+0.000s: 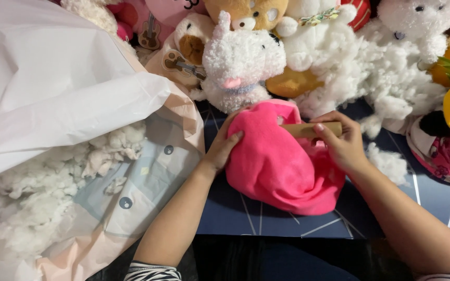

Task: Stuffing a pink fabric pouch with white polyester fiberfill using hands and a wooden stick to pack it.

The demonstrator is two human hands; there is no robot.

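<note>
A: How is the stuffing best done here?

B: The pink fabric skin (279, 166) should be steadied at its opening while the filling is pressed in with the wooden stick (311, 129). The skin lies on the bench (266, 218), just in front of the fluffy white toy (238, 67). It is gripped at its left edge by the fingers of the left hand (222, 148). The stick is clasped by the fingers of the right hand (342, 143) and is pointed into the opening. Small, even pushes are advised, so that no lumps are formed and the seam is not strained.

A: What is counted, largest first?

B: One big plastic bag (53, 83), left of the skin, with loose white filling (42, 192) seen inside it. One heap of filling (371, 78) behind the skin. One pink skin. One fluffy white toy; the rest of the toys behind are too crowded to be counted. One stick.
</note>
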